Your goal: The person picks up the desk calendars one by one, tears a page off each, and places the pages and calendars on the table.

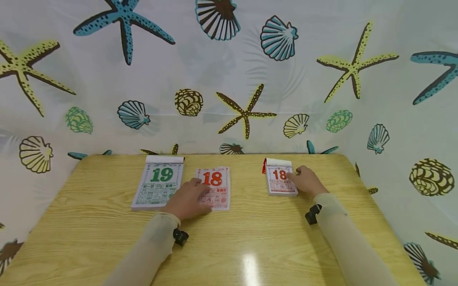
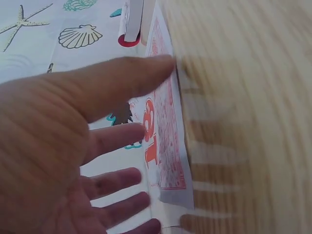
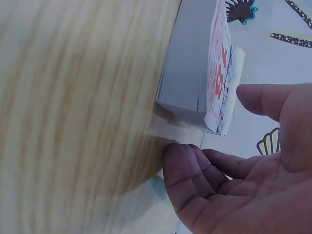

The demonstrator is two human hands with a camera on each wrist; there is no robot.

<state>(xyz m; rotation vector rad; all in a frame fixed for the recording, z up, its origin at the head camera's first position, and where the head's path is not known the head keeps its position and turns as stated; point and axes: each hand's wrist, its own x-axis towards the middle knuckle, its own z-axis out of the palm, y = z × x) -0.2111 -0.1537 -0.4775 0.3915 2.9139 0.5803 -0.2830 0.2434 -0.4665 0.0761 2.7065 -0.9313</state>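
Observation:
A loose calendar sheet with a red 18 (image 1: pixel 219 200) lies on the table. My left hand (image 1: pixel 186 200) is over its left side, with spread fingers (image 2: pixel 109 184) and thumb and nothing gripped. Just left of that hand is a large tear-off calendar (image 1: pixel 157 187) showing a green 19. A smaller tear-off calendar (image 1: pixel 280 185) with a red 18 lies to the right. Beside its right edge is my right hand (image 1: pixel 307 182), thumb toward the printed top and loosely bent fingers next to its side. In the right wrist view, a gap separates this hand from the small calendar (image 3: pixel 187 73).
The wooden table (image 1: pixel 247 234) ends at a back edge against a cloth (image 1: pixel 157 79) printed with starfish and shells. A red piece (image 1: pixel 264 166) shows at the small calendar's top left. Each wrist wears a small black camera (image 1: pixel 180 237).

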